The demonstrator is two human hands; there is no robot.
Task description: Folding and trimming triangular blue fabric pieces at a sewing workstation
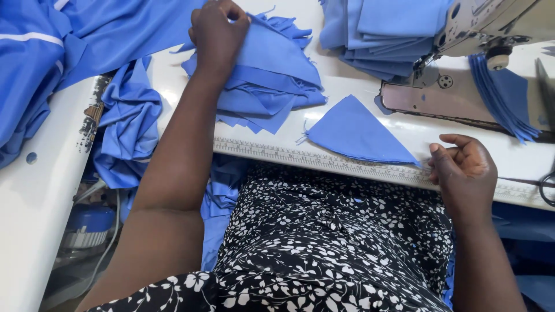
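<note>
— What's laid out, biggest first?
— The white sewing bench (34,190), then the loose blue cloth heaped at its left end (69,40), then the stack of cut blue fabric wedges (272,81) under the left hand (218,34), which lies curled on top, fingertips pressing the upper layer

— And the single piece?
— The lone blue fabric triangle (355,134) lies flat by the bench's front edge; the right hand (465,167) sits at its right-hand point, fingers loosely curled, thumb and forefinger close together. Whether they pinch the cloth I cannot tell

— How would it handle?
— Probably light, limp and slippery; best taken at a corner or edge
</note>
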